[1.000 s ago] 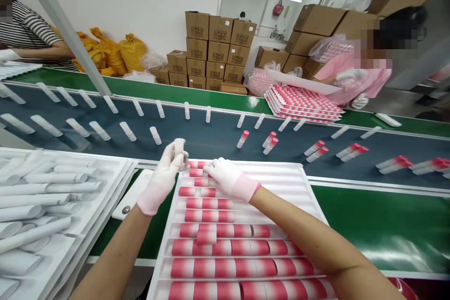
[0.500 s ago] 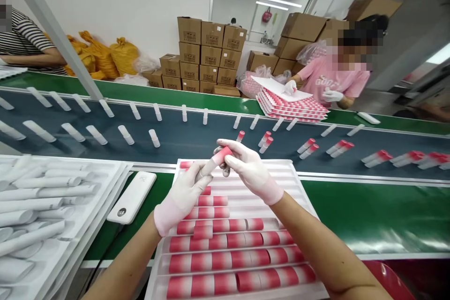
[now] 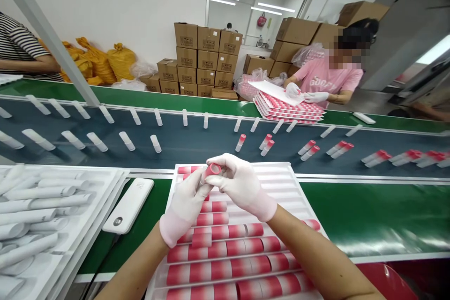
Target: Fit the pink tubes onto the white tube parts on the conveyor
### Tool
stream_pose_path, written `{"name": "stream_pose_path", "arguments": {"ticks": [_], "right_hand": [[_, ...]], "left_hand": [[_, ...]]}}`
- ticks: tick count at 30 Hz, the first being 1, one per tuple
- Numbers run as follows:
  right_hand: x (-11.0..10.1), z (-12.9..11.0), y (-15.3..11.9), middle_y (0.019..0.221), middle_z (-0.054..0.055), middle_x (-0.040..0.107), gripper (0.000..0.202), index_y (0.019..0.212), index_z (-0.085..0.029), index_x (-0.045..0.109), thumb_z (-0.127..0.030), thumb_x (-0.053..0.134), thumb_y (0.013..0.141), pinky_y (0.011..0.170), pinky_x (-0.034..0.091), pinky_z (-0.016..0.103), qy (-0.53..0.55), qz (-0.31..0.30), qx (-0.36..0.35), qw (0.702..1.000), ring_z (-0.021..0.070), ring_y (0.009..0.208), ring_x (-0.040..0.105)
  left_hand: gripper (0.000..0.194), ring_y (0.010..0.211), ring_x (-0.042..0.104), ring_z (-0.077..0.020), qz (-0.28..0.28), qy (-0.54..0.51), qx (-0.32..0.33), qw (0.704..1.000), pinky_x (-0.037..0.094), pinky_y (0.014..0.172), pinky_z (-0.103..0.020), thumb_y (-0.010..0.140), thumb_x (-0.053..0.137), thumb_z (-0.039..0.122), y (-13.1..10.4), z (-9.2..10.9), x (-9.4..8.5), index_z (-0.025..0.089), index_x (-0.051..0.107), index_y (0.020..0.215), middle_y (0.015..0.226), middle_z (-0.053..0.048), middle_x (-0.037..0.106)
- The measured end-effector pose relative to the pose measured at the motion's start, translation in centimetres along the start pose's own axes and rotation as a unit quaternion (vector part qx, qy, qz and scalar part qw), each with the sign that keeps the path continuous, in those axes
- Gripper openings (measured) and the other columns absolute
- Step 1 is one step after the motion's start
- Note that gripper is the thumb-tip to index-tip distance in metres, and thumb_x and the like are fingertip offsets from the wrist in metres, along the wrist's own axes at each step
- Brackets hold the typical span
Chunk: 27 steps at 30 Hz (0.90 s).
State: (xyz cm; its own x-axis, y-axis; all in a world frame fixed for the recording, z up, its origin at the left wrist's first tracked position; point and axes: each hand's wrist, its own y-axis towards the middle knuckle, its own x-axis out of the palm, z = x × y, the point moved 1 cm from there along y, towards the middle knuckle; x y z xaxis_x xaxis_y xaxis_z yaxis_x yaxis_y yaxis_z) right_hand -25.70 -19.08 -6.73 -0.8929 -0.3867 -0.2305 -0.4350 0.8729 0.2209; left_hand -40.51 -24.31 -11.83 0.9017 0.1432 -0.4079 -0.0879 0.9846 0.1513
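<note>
The person's left hand (image 3: 184,199) and right hand (image 3: 244,187), both in white gloves with pink cuffs, meet over the far part of a white ridged tray (image 3: 272,180). Between them is a red-ended tube (image 3: 213,169), its round end turned toward the camera. The left hand is closed around the tube's body, most of which the glove hides; the right hand pinches the red end between thumb and fingers, so both grips are on the same piece.

Below the hands, red-and-white pieces (image 3: 221,269) lie end to end in the tray's channels — the near rows run longer than the far ones. One loose piece (image 3: 201,238) (a short one) sits out of line on top of a row.

To the left, a white power bank (image 3: 128,206) with a cable rests on the green work surface (image 3: 372,215), just beside stacked trays (image 3: 101,215) heaped with white tubes (image 3: 38,194). Beyond the tray, a dark belt (image 3: 186,143) bears upright tubes, some plain white, others red-topped. Across it, a co-worker in a pink shirt (image 3: 325,77) has gloved hands at a pile of filled trays (image 3: 290,111).
</note>
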Motion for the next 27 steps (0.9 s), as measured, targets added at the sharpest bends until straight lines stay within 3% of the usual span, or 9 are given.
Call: {"name": "stream_pose_path", "arguments": {"ticks": [3,8,10,14,18,20,22,25,27], "right_hand": [[0.5,0.0,0.5,0.084,0.000,0.065,0.019,0.090,-0.022,0.072,-0.021,0.078,0.072,0.067,0.056,0.028,-0.030,0.018,-0.011,0.999,0.0146,0.074,0.062],[-0.9,-0.4,2.3,0.085,0.000,0.066,0.029,0.099,-0.018,0.072,-0.022,0.077,0.071,0.052,0.051,0.024,0.088,-0.095,0.058,0.990,0.0119,0.063,0.062],[-1.1,-0.4,2.9,0.080,-0.001,0.066,0.031,0.100,-0.017,0.071,-0.022,0.077,0.071,0.049,0.049,0.023,0.129,-0.121,0.085,0.980,0.0106,0.059,0.060],[0.1,0.6,4.0,0.073,-0.002,0.066,0.030,0.100,-0.017,0.069,-0.023,0.074,0.071,0.047,0.049,0.022,0.139,-0.034,0.108,0.984,0.0102,0.054,0.059],[0.6,2.6,5.8,0.080,0.000,0.070,0.031,0.099,-0.017,0.069,-0.024,0.075,0.069,0.053,0.054,0.024,0.058,0.021,0.074,0.995,0.0121,0.060,0.063],[-1.1,3.8,7.0,0.084,0.002,0.072,0.031,0.099,-0.017,0.069,-0.028,0.075,0.071,0.054,0.054,0.024,-0.008,0.053,0.060,0.997,0.0138,0.064,0.065],[-4.0,5.6,8.3,0.082,0.003,0.074,0.030,0.099,-0.017,0.068,-0.033,0.073,0.075,0.054,0.054,0.025,-0.092,0.117,0.093,0.985,0.0145,0.062,0.066],[-8.7,9.2,9.4,0.070,0.003,0.074,0.022,0.094,-0.016,0.067,-0.032,0.066,0.079,0.060,0.055,0.025,-0.206,0.202,0.177,0.941,0.0162,0.063,0.067],[-10.8,11.7,9.7,0.062,0.003,0.071,0.016,0.089,-0.015,0.067,-0.028,0.065,0.078,0.064,0.056,0.026,-0.250,0.227,0.217,0.916,0.0178,0.063,0.068]], "left_hand": [[0.026,0.069,0.055,-0.0174,-0.005,-0.018,-0.025,1.000,0.045,0.065,-0.029,0.095,0.053,0.048,0.5,-0.7,-0.2,0.026,0.064,0.106,0.080,0.001,0.062],[0.022,0.072,0.054,-0.0154,-0.221,-0.092,-0.071,0.968,0.047,0.067,-0.029,0.094,0.053,0.042,1.4,0.0,-2.4,0.021,0.058,0.094,0.085,-0.001,0.061],[0.027,0.069,0.051,-0.0147,-0.234,-0.063,-0.049,0.969,0.046,0.066,-0.029,0.098,0.046,0.044,1.5,0.2,-2.7,0.020,0.055,0.088,0.082,0.000,0.058],[0.031,0.072,0.056,-0.0194,-0.044,0.093,-0.045,0.994,0.047,0.069,-0.034,0.099,0.040,0.047,2.9,-0.3,-1.2,0.021,0.052,0.087,0.078,-0.002,0.057],[0.021,0.099,0.066,-0.0295,-0.002,0.185,-0.055,0.981,0.052,0.086,-0.044,0.089,0.061,0.037,5.9,-2.2,-0.6,0.019,0.058,0.099,0.101,-0.011,0.066],[0.051,0.125,0.057,-0.0348,0.041,0.197,-0.021,0.979,0.048,0.104,-0.047,0.076,0.077,0.031,7.5,-3.7,-2.3,0.017,0.058,0.121,0.131,-0.016,0.059],[0.077,0.133,0.052,-0.0354,0.143,0.184,-0.015,0.972,0.045,0.111,-0.047,0.075,0.079,0.032,8.7,-5.4,-5.1,0.017,0.047,0.143,0.150,-0.018,0.045],[0.080,0.119,0.062,-0.0345,0.287,0.178,-0.082,0.937,0.048,0.107,-0.052,0.083,0.071,0.038,10.6,-8.1,-8.9,0.016,0.038,0.152,0.150,-0.019,0.044],[0.082,0.119,0.061,-0.0373,0.307,0.192,-0.132,0.923,0.046,0.108,-0.056,0.082,0.073,0.037,12.2,-9.6,-10.0,0.015,0.037,0.153,0.148,-0.021,0.045]]}}
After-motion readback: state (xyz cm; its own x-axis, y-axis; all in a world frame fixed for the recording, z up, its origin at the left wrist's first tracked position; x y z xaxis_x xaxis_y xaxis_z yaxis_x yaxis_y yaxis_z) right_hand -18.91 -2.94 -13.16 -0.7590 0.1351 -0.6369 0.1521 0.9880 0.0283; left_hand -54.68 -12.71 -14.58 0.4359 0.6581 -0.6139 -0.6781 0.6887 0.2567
